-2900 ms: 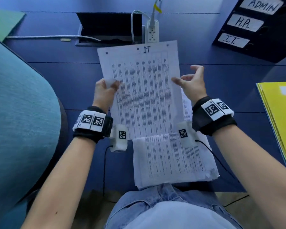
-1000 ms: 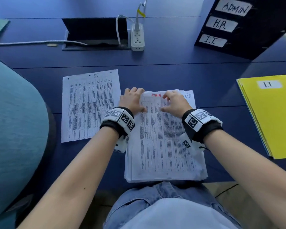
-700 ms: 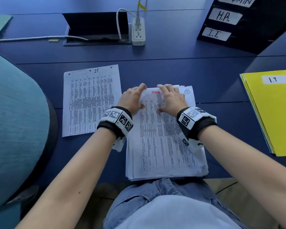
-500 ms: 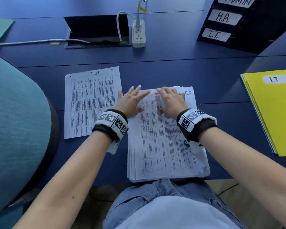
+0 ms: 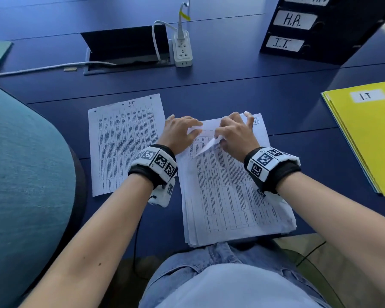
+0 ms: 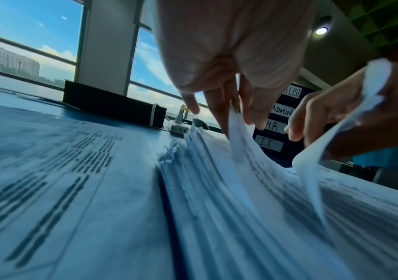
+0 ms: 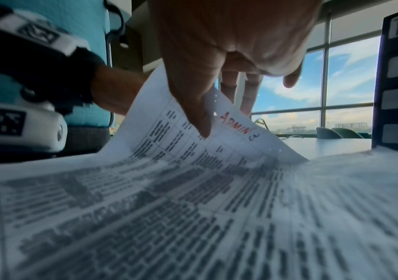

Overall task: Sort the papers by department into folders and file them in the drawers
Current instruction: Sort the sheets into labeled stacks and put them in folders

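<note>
From above: both hands sit at the far end of the paper stack [image 5: 236,192], its long axis running away from the body; the right hand [image 5: 236,134] pinches the top sheet's [image 5: 206,146] lifted corner

Left wrist: the left hand's [image 6: 229,56] relaxed fingers touch the stack's edge

Right wrist: the raised sheet reads ADMIN; lower sheets hidden

Labels and handwriting on the desk

Drawer unit [image 5: 320,30] labels: "H.R.", "I.T.", also "ADMIN" seen from the left wrist; yellow folder [image 5: 369,134] label "I.T"; lifted sheet [image 7: 217,132] marked "ADMIN" in red.
</note>
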A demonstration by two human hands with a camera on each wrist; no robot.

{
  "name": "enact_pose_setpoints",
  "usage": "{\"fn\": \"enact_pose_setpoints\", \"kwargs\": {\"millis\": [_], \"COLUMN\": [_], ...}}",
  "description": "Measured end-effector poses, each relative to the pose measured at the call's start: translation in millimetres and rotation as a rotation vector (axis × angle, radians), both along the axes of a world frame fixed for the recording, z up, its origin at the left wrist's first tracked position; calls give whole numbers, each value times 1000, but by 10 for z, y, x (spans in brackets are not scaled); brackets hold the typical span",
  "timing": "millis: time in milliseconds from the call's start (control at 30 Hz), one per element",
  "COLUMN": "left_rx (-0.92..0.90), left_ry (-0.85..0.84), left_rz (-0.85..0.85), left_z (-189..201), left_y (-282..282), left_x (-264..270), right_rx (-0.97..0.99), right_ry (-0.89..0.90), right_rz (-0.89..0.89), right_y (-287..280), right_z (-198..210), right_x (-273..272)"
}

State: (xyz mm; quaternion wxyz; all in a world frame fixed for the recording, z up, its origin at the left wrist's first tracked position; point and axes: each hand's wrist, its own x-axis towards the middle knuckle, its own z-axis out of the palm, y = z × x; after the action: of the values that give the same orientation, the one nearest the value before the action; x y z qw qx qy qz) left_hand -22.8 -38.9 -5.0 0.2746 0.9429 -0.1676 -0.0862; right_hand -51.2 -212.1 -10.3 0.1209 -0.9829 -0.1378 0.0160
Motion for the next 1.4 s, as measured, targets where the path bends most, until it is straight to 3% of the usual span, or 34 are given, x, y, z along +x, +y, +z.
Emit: {"fn": "enact_pose_setpoints", "kwargs": {"millis": [133, 267, 500, 667, 733, 800, 867, 933, 1000, 1067, 1133, 1300, 1400], "left_rx": [-157, -176, -304, -360, -434, -514, -351, 0, 197, 264, 303, 392, 362], "left_ry": [104, 58, 163, 324, 414, 442, 325, 164, 80, -17, -103, 43, -1], "left_rz": [77, 132, 167, 52, 116, 220, 245, 189, 98, 47, 44, 36, 47], "left_z": [-37, -98, -120, -14, 38, 63, 10, -60, -97, -125, -138, -126, -100], "left_y": [-18, -22, 51, 77, 67, 36, -3, -44, -82, -92, -84, -92, -139], "left_x": [45, 80, 54, -2, -13, 10, 69, 112, 111, 78, 39, 18, 26], "right_rx": [-5, -50, -83, 14, 122, 110, 45, -76, -172, -217, -173, -49, 42], "right_ry": [-42, -163, -93, -148, -166, -200, -198, -160, 12, 143, 151, 195, 223], "right_rz": [57, 136, 156, 81, 26, 7, 63, 145, 170, 169, 151, 131, 79], "right_y": [30, 90, 163, 117, 94, 92, 90, 96, 109, 104, 97, 116, 106], "right_z": [78, 60, 23, 48, 16, 10, 6, 7, 25, 24, 36, 67, 65], "right_x": [-83, -224, -245, -150, -104, -115, -176, -228, -258, -263, -250, -167, -120]}}
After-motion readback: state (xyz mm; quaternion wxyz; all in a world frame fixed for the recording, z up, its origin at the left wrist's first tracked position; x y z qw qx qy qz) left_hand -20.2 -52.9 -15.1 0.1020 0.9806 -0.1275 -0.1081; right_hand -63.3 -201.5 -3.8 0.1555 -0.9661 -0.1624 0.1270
